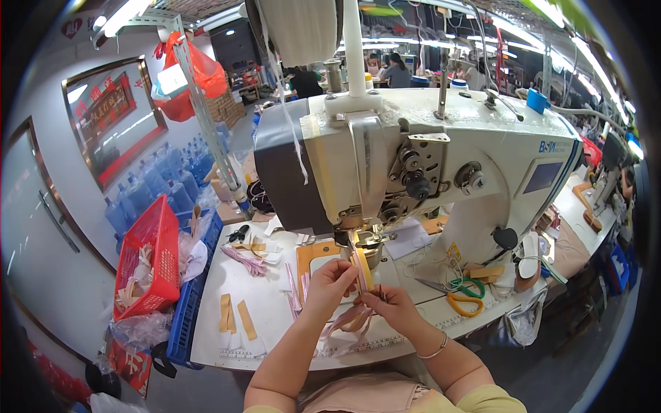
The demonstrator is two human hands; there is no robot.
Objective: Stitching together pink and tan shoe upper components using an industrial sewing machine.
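Note:
A narrow yellow strip runs up under the needle area of a large white sewing machine. My left hand pinches this strip at its left edge, just below the needle. Lower and to the right, my right hand has its fingers closed on the strip's near end. Pale pink and tan strips hang in loops beneath my hands over the table's front. How the pieces join between my fingers is hidden.
Scissors with orange handles and green-handled ones lie right of my hands. Tan strips and a pink bundle lie left on the worktable. A red basket stands beyond its left edge. People sit far behind.

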